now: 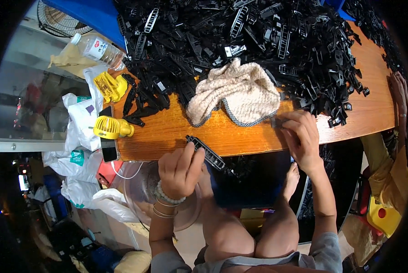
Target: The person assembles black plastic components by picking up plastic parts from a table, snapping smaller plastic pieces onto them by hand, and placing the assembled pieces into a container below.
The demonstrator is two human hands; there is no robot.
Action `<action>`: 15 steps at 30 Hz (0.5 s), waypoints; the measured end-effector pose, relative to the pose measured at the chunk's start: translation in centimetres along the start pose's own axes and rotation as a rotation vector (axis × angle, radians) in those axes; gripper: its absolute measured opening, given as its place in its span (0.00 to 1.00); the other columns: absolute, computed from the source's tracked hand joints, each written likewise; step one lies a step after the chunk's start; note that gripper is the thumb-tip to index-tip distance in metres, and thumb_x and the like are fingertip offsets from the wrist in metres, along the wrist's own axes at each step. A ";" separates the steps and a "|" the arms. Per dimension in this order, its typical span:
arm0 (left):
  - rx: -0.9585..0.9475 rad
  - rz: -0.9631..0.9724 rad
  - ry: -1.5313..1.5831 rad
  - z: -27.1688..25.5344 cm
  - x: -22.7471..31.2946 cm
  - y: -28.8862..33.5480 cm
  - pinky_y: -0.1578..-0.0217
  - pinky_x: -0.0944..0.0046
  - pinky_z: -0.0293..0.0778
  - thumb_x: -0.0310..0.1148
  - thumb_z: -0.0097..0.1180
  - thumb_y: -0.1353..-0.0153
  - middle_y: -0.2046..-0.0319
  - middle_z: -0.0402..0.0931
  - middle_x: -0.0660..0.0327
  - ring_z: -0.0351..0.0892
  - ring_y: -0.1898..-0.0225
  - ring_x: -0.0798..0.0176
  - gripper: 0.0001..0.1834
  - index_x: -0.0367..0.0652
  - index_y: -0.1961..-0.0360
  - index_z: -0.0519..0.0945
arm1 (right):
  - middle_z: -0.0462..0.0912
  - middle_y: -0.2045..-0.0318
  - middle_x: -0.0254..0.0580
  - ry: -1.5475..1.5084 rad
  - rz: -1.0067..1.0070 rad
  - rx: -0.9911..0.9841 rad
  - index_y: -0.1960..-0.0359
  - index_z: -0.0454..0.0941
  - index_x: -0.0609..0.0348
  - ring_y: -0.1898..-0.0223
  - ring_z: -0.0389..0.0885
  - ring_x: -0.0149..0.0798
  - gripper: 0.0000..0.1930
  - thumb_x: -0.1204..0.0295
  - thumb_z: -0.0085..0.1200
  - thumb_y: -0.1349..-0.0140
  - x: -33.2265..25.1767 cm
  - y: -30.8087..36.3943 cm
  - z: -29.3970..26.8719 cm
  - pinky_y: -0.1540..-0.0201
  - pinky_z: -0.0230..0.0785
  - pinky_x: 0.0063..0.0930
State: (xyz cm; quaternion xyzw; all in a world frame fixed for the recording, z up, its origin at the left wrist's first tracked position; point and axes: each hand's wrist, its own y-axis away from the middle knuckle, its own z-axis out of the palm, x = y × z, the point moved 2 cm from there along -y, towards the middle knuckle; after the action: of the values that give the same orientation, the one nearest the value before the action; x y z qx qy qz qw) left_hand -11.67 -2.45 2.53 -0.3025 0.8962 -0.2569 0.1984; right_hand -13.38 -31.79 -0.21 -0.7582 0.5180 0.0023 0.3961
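The left hand [180,169] is pinching a black slotted part [209,154]; the right hand [304,139], its grip unclear, is curling at four o'clock from the cloth [253,93].

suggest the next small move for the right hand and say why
Perhaps bring the right hand toward the black ribbed part: the left hand holds that part, while the right is apart from it, a small greyish piece at its fingertips.
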 end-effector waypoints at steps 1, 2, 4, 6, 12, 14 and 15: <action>0.000 -0.002 -0.002 -0.1 0.2 -0.1 0.64 0.58 0.68 0.28 0.61 0.46 0.55 0.78 0.53 0.75 0.60 0.58 0.13 0.41 0.57 0.82 | 0.79 0.58 0.45 -0.022 0.009 0.022 0.60 0.74 0.60 0.58 0.77 0.47 0.16 0.83 0.62 0.52 0.0 0.2 0.1 0.59 0.66 0.37; 0.016 0.008 -0.005 -0.3 0.4 -0.1 0.64 0.59 0.68 0.28 0.60 0.45 0.55 0.79 0.54 0.75 0.60 0.58 0.13 0.42 0.57 0.83 | 0.79 0.58 0.45 -0.024 0.007 0.019 0.60 0.74 0.60 0.58 0.77 0.47 0.16 0.83 0.62 0.52 0.0 0.2 0.2 0.59 0.66 0.37; 0.033 0.015 0.013 -0.5 0.8 -0.1 0.65 0.60 0.68 0.28 0.59 0.44 0.57 0.79 0.54 0.75 0.61 0.60 0.12 0.42 0.57 0.83 | 0.79 0.60 0.44 -0.040 0.011 0.069 0.56 0.74 0.59 0.60 0.76 0.47 0.19 0.83 0.62 0.51 0.0 0.4 0.2 0.60 0.66 0.37; 0.011 0.010 0.003 -0.8 0.8 0.0 0.64 0.60 0.68 0.29 0.59 0.45 0.58 0.79 0.54 0.75 0.61 0.59 0.13 0.42 0.57 0.83 | 0.78 0.61 0.44 -0.029 -0.007 0.064 0.54 0.75 0.59 0.62 0.76 0.47 0.20 0.83 0.61 0.51 -0.1 0.2 0.2 0.61 0.66 0.37; -0.145 -0.293 0.027 -2.6 0.2 3.0 0.60 0.58 0.70 0.30 0.64 0.48 0.63 0.78 0.54 0.76 0.62 0.56 0.17 0.38 0.56 0.80 | 0.78 0.67 0.46 -0.045 0.005 0.089 0.53 0.78 0.60 0.68 0.74 0.46 0.21 0.87 0.57 0.51 0.5 0.6 0.7 0.64 0.66 0.34; -0.032 -0.585 0.103 -3.6 0.0 5.3 0.60 0.59 0.72 0.28 0.65 0.49 0.62 0.78 0.52 0.77 0.63 0.56 0.16 0.35 0.58 0.80 | 0.78 0.67 0.47 -0.001 -0.030 0.127 0.52 0.78 0.63 0.70 0.72 0.45 0.20 0.88 0.54 0.48 0.7 0.6 0.0 0.66 0.65 0.34; -0.055 -0.601 0.088 -4.4 -0.2 7.6 0.60 0.59 0.72 0.28 0.65 0.49 0.62 0.78 0.52 0.77 0.63 0.56 0.16 0.35 0.58 0.80 | 0.78 0.68 0.47 0.019 -0.036 0.132 0.52 0.78 0.64 0.70 0.72 0.45 0.19 0.88 0.52 0.48 0.9 0.7 -0.2 0.66 0.65 0.34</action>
State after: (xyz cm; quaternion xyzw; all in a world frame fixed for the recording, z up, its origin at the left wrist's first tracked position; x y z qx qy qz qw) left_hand -17.15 4.37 1.60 -0.5480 0.7808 -0.2927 0.0660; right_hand -13.59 -32.72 -0.90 -0.7398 0.5069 -0.0462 0.4401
